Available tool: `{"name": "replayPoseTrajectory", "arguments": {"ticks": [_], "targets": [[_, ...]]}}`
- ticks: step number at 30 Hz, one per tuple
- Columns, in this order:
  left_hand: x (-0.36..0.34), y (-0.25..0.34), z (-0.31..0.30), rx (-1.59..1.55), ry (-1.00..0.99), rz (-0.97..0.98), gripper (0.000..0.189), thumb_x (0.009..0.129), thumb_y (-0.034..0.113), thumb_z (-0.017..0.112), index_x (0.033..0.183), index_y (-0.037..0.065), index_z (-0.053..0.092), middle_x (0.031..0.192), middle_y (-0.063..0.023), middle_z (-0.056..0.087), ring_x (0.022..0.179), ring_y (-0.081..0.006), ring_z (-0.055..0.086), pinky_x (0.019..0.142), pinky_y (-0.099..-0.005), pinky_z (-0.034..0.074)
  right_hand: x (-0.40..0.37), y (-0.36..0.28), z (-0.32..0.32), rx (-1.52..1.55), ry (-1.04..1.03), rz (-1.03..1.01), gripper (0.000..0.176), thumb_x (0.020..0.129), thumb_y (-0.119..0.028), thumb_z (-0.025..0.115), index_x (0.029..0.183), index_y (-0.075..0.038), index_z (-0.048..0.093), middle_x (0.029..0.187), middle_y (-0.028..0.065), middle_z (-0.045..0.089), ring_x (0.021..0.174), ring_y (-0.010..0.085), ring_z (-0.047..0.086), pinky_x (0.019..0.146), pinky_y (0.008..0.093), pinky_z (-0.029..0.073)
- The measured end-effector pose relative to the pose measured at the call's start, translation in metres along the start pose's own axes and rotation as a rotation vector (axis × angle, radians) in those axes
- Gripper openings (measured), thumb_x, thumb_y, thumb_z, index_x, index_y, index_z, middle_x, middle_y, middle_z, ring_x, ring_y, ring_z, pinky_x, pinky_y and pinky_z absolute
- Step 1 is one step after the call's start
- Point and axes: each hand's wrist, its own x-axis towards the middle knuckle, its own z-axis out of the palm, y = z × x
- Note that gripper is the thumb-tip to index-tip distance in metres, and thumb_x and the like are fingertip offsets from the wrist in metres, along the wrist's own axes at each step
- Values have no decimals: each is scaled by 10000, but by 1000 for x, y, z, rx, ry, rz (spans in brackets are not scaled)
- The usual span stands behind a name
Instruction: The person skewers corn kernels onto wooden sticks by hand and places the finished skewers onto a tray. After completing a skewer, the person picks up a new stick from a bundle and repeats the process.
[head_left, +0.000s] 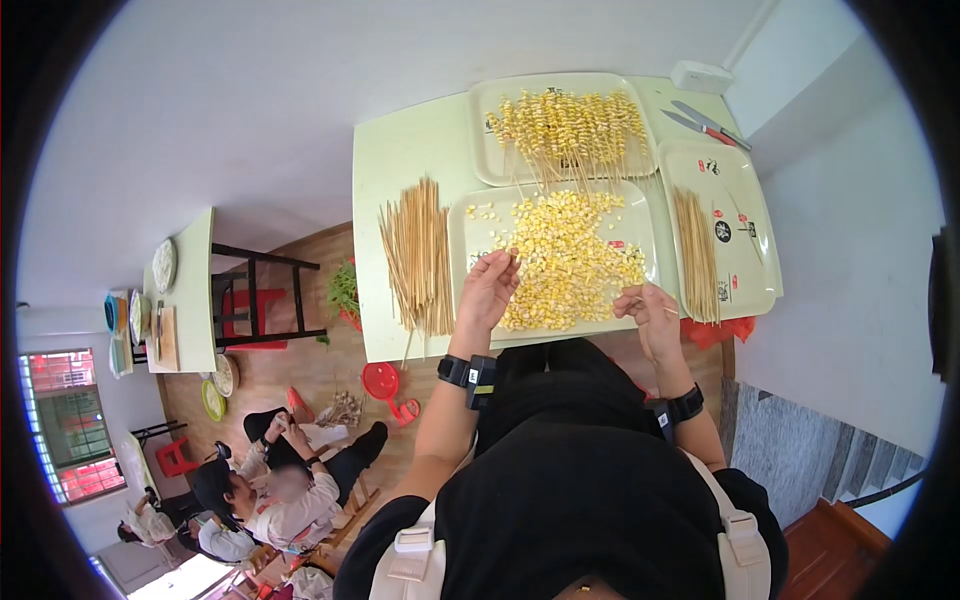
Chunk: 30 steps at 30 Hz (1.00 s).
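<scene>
Loose yellow corn kernels [572, 265] are spread over a cream tray [468, 240] in front of me. My left hand [488, 288] is over the tray's left front part, thumb and fingertips pinched; whatever is between them is too small to make out. At the right front corner, my right hand [652, 310] has its fingers closed on a thin pale bamboo skewer [670, 309], mostly hidden by the hand. Behind, a second tray [484, 165] holds several skewers threaded with corn [572, 128], their bare ends pointing toward me.
Bare bamboo skewers [418, 262] lie piled on the table's left. More skewers [696, 258] lie in the right-hand tray [755, 275]. Knives [700, 125] and a white box [701, 76] are at the back right. A seated person [300, 505] and a red dustpan-like item [381, 380] are at lower left.
</scene>
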Motion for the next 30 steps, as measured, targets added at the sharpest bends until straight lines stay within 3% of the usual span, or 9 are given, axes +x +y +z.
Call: {"name": "replayPoseTrajectory", "arguments": {"ticks": [4, 6, 9, 16, 19, 21, 26, 29, 30], "targets": [[0, 5, 1, 87, 14, -13, 85, 805, 92, 538, 882, 62, 558, 856, -44, 584, 755, -118, 555, 627, -228, 463, 0, -1, -7, 3, -3, 5, 323, 879, -237, 391, 862, 50, 540, 725, 138, 588, 650, 188, 568, 629, 296, 464], [1, 5, 1, 438, 77, 53, 97, 799, 88, 547, 887, 46, 551, 827, -46, 588, 758, -125, 565, 640, -235, 464, 0, 0, -9, 3, -28, 24, 321, 880, -236, 389, 868, 48, 538, 731, 140, 585, 657, 189, 566, 639, 299, 463], [2, 0, 8, 572, 60, 139, 109, 794, 91, 556, 884, 31, 545, 806, -44, 588, 776, -130, 569, 645, -237, 458, -1, 2, -4, 92, 7, 53, 314, 881, -229, 385, 876, 46, 536, 737, 139, 581, 669, 190, 563, 652, 302, 460], [7, -6, 9, 509, 160, 156, 148, 790, 117, 566, 906, 26, 549, 809, -49, 585, 770, -121, 566, 635, -234, 446, 1, 16, -19, 236, 92, 81, 301, 879, -220, 387, 889, 42, 536, 743, 135, 579, 667, 192, 559, 652, 306, 462], [18, -8, -40, 830, 278, 254, 208, 771, 138, 566, 926, 0, 561, 804, -68, 599, 708, -150, 577, 603, -247, 447, 0, 17, -32, 335, 167, 97, 308, 879, -232, 391, 907, 38, 536, 746, 127, 581, 660, 183, 558, 645, 299, 463], [14, -8, -62, 1236, 338, 348, 229, 736, 138, 577, 909, -13, 582, 780, -99, 607, 688, -167, 574, 599, -255, 444, -2, 18, -41, 334, 194, 91, 316, 879, -245, 394, 918, 34, 538, 744, 117, 582, 660, 174, 558, 639, 291, 464], [2, -16, -74, 1480, 317, 285, 153, 704, 106, 573, 823, 19, 613, 694, -132, 590, 649, -220, 566, 595, -291, 447, -6, 19, -49, 350, 218, 88, 318, 878, -251, 399, 919, 32, 537, 742, 112, 582, 660, 175, 559, 635, 290, 466], [7, -28, -88, 1686, 200, 368, 227, 671, 102, 603, 881, 20, 580, 727, -130, 579, 654, -201, 562, 614, -276, 449, -7, 18, -48, 347, 220, 94, 317, 876, -253, 403, 918, 32, 536, 743, 112, 582, 660, 176, 559, 633, 290, 466], [6, -31, -82, 1694, 219, 442, 180, 653, 78, 599, 821, 20, 573, 707, -129, 564, 660, -239, 548, 605, -318, 441, -7, 18, -47, 345, 217, 101, 316, 875, -253, 405, 917, 32, 536, 744, 113, 582, 660, 177, 559, 633, 291, 466]]}}
